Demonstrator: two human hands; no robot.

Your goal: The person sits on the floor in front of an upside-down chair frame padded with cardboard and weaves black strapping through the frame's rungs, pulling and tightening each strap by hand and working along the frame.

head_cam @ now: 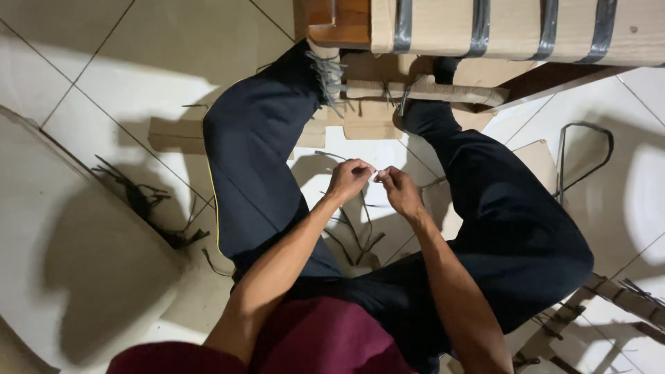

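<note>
Right between the fingertips, the left hand [350, 176] and right hand [398, 190] are both pinching something tiny and pale; honestly too small to make out, so can't tell its long axis or which way it points; dark strips [357, 232] lie on the floor tiles [159, 41] just below the fingers.

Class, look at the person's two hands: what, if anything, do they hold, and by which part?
The left hand and right hand pinch a small pale piece between their fingertips, one at each end. What it is cannot be told.
</note>
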